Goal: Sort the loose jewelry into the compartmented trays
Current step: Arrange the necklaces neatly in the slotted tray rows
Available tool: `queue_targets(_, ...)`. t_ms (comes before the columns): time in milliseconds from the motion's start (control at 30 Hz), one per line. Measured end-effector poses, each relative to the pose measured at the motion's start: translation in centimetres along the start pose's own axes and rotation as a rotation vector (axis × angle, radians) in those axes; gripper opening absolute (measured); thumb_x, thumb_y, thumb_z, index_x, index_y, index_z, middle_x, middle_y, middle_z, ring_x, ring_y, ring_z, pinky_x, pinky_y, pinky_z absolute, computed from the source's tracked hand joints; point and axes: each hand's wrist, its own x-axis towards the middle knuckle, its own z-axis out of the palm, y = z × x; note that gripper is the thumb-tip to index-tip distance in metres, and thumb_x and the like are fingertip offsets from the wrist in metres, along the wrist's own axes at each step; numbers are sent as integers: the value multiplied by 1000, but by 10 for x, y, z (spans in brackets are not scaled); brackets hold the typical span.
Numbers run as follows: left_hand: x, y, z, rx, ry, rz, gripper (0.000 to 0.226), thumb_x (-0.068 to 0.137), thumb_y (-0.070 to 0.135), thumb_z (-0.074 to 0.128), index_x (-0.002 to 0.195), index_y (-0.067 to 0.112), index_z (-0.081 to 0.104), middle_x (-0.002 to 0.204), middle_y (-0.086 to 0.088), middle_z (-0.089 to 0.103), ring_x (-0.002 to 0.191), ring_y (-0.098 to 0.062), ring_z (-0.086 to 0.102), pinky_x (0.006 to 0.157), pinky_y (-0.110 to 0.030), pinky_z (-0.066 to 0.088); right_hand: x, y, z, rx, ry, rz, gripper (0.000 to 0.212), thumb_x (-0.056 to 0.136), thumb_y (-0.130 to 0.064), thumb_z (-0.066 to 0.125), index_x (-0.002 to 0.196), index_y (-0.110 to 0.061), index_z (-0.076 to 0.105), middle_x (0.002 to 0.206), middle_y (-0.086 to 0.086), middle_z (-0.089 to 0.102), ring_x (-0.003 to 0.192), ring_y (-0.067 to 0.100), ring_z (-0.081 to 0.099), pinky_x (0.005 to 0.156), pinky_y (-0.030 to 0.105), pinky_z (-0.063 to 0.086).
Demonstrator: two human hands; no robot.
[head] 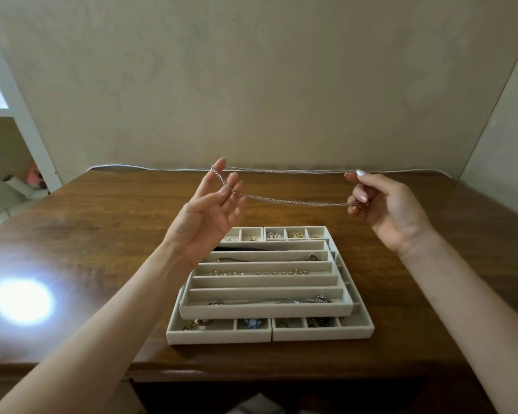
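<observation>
Currently both hands are up over the trays, w/ the silver chain (296, 201) stretched betw. them as a long flat loop. Upper and lower strands run approx. level, in the air, well apart from the table (102, 222). L hand (210, 210): palm up, fingers half spread; loop end hooked over the raised index tip, then running down to where the thumb meets another finger, light pinch. R hand (383, 204): fingers curled; upper strand pinched betw. thumb and index, lower strand caught in the curled fingers below. Under the hands the top tray (263, 312), long slots, sits stacked on the lower trays (219, 336) w/ small compartments. Contents: a bead strand (257, 273) in a middle slot, a second chain (269, 301) in the front slot, a blue flower piece (252, 323) in a front small compartment.
</observation>
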Motion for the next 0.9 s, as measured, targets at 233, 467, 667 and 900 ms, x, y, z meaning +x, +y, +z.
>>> queue_targets(233,-1,-2,-3,115,150,-2,31,88,-3,43,112,10,58,81,2,64,71,-5,63,65,-14,53,0,5,3,-33,24,45,13,77,-18,70,87,-12,63,47,-9,41,50,8,43,44,19,40)
queue_targets(467,-9,0,-10,392,353,45,21,91,-6,46,97,3,65,80,-4,71,74,-11,69,67,-17,55,-4,6,1,-155,80,-23,14,88,-23,64,91,-11,69,40,-5,40,49,11,47,50,22,45)
queue_targets(667,-18,1,-10,1037,470,278,12,87,-2,60,95,4,68,82,-11,71,73,-17,71,68,-23,57,-9,4,1,-76,115,-107,14,92,-18,58,83,-11,66,58,-1,60,60,13,62,50,21,50)
queue_targets(900,-32,13,-23,1322,405,185,6,84,3,66,82,8,63,65,-3,68,59,-14,67,59,-21,56,-18,11,-9,-170,155,-166,7,87,-8,63,88,-7,70,79,8,71,70,20,69,61,25,57)
